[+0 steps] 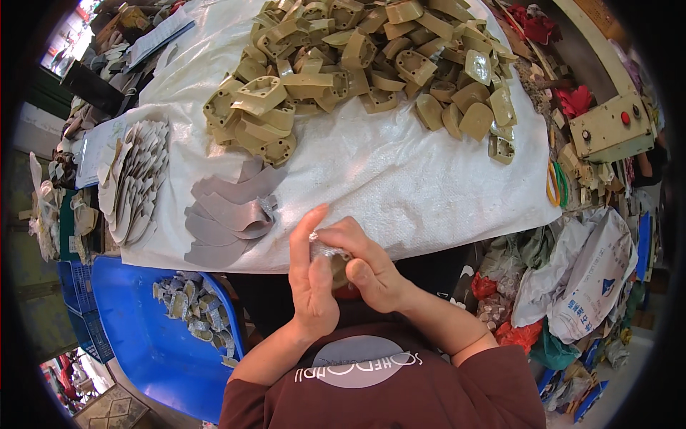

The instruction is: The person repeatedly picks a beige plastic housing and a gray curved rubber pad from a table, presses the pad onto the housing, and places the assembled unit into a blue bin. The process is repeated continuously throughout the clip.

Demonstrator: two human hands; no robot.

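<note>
Close to my body, just past the sheet's near edge, my left hand (313,289) and my right hand (368,268) hold a small shoe heel (330,252) between them. Its upper part looks silvery and wrinkled, its lower part tan; fingers hide much of it. The left fingers stretch up along one side while the right fingers and thumb curl around the other. Beyond them lies a fan of grey cut material pieces (221,214). A big heap of bare tan shoe heels (357,53) covers the far part of the table.
A white woven sheet (343,182) covers the table. Pale cut pieces (134,182) stack at its left. A blue tub (157,368) below left holds several silvery heels (191,307). Plastic bags (582,275) and a control box (613,129) with a red button stand at the right.
</note>
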